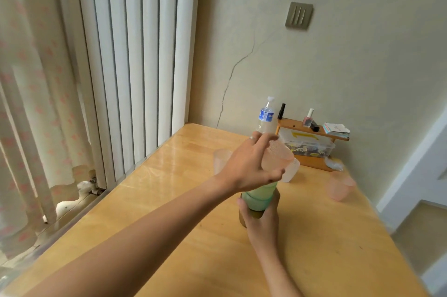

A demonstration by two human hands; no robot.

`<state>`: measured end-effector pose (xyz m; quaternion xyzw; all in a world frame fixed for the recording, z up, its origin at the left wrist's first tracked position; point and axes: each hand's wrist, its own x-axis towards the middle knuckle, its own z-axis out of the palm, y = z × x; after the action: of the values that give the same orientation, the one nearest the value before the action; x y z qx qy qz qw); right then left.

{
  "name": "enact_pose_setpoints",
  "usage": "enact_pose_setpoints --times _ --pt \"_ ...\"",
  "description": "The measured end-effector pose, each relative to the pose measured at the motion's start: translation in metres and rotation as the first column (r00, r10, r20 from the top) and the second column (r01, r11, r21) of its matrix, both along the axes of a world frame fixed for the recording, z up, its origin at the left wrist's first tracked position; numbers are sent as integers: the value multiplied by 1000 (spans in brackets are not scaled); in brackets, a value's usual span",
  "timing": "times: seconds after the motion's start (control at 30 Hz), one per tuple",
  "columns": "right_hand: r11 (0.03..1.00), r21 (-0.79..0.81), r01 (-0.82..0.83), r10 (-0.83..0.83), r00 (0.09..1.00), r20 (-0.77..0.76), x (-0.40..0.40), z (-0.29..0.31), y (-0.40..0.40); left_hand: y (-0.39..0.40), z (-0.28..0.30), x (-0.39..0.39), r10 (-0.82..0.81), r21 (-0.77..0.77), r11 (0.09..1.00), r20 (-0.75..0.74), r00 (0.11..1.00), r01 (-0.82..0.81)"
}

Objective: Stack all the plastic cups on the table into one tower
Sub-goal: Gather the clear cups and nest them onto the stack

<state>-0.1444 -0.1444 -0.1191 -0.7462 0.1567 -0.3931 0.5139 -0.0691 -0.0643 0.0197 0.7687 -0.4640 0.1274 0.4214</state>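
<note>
A stack of green cups (260, 196) stands on the wooden table (169, 200), with a brownish cup at its base. My right hand (262, 219) grips the stack low down. My left hand (249, 166) holds a frosted pink cup (278, 154) tilted just above the stack's top. A clear white cup (291, 172) sits right behind it, partly hidden. Another pale pink cup (221, 157) stands behind my left hand. A further pink cup (339, 185) stands near the table's right edge.
A water bottle (265, 116) stands at the back by the wall. A small wooden shelf (312, 131) beside it carries nail polish, a dark tube and cards, over a clear plastic box (307, 146). A radiator (135, 54) and a curtain lie left.
</note>
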Motion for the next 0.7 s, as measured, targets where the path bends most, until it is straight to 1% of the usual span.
enact_pose_setpoints --times 0.1,0.2,0.37,0.43,0.57,0.7 --pt "1000 -17 -13 14 999 29 1 5 -3 4 -9 0 39 -24 999 -37 999 -40" --pt "1000 -6 2 -2 998 64 2 24 -7 7 -16 0 54 -54 997 -49 997 -57" --pt "993 -117 30 -10 986 166 11 70 -9 9 -20 -2 52 -99 994 -29 998 -54" --pt "985 -160 62 -32 982 186 17 74 -8 10 -23 -2 55 -122 991 -16 998 -56" --pt "975 -163 148 -103 961 257 25 67 -4 10 -28 2 20 -132 991 -3 1000 -20" --pt "974 -155 164 -116 953 280 32 67 -4 10 -30 14 -5 -132 991 -9 1000 4"
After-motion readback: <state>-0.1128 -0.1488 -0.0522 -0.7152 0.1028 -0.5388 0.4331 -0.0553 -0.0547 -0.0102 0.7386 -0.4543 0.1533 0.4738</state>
